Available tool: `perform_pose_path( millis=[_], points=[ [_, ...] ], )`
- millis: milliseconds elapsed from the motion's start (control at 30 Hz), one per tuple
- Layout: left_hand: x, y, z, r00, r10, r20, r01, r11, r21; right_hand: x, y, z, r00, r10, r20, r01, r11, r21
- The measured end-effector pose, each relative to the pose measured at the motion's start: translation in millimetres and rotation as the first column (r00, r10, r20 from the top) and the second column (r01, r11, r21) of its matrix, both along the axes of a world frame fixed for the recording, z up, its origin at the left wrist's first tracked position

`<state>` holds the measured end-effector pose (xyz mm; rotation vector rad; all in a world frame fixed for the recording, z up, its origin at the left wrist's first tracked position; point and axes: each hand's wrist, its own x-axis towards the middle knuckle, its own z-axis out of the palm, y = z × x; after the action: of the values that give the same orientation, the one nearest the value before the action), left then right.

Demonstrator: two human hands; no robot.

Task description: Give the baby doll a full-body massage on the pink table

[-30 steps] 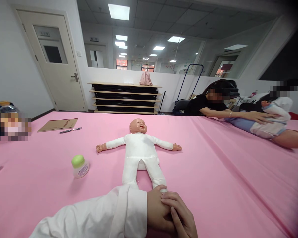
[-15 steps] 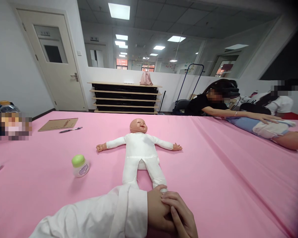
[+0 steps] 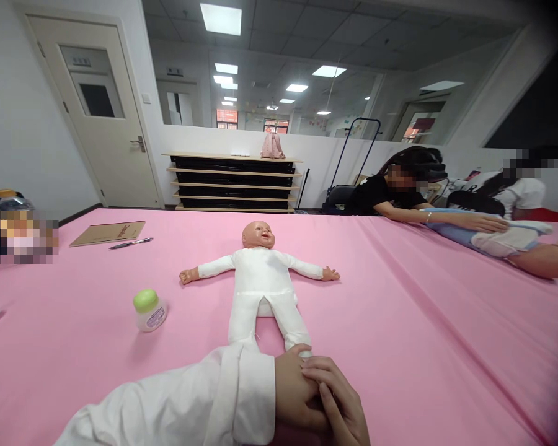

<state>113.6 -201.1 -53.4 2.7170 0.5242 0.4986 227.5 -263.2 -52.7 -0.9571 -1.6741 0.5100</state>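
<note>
- A baby doll (image 3: 263, 272) in a white suit lies on its back near the middle of a pink-covered table (image 3: 423, 371).
- The doll's long axis runs from the far edge of the table toward the near edge: head at the far end, legs at the near end, slightly apart. Its face is turned a little toward the right, and its arms stretch out sideways, one toward the left edge.
- The person's left hand (image 3: 297, 390), in a white sleeve (image 3: 186, 396), lies palm down just by the doll's feet, hiding part of them; whether it touches them I cannot tell.
- The right hand (image 3: 337, 399) rests across the back of the left, fingers bent and close together. How wide either hand is beneath, or whether it holds anything, cannot be seen.
- Toward the left edge, well apart from the doll, stands a jar (image 3: 150, 311) with a green lid.
- Near the far left corner lie a brown notebook (image 3: 108, 233) and, just beside it, a pen (image 3: 131, 243).
- At the right, a co-worker in black (image 3: 372, 197) reaches over another doll (image 3: 546, 259).
</note>
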Motion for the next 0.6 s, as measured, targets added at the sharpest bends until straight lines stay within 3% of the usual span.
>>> perform_pose_path(
  millis=[267,367,500,600],
  points=[
    [-7.1,-3.1,19.4,0.990,-0.093,-0.110,0.091,0.996,-0.018,7.2,0.9,-5.4,0.987,-0.061,-0.151,0.045,0.994,-0.104],
    [-8.7,-7.2,17.7,0.991,-0.092,-0.095,0.094,0.995,0.014,18.1,4.5,8.2,0.990,-0.081,-0.113,0.066,0.990,-0.128],
    [-11.5,-15.5,10.1,0.996,-0.067,-0.064,0.075,0.990,0.116,35.8,11.6,33.9,1.000,-0.010,0.026,0.016,0.975,-0.221],
    [-15.1,-17.0,13.8,0.996,-0.080,-0.030,0.083,0.990,0.111,45.0,21.4,49.1,0.995,0.045,0.084,-0.015,0.943,-0.332]
  ],
)
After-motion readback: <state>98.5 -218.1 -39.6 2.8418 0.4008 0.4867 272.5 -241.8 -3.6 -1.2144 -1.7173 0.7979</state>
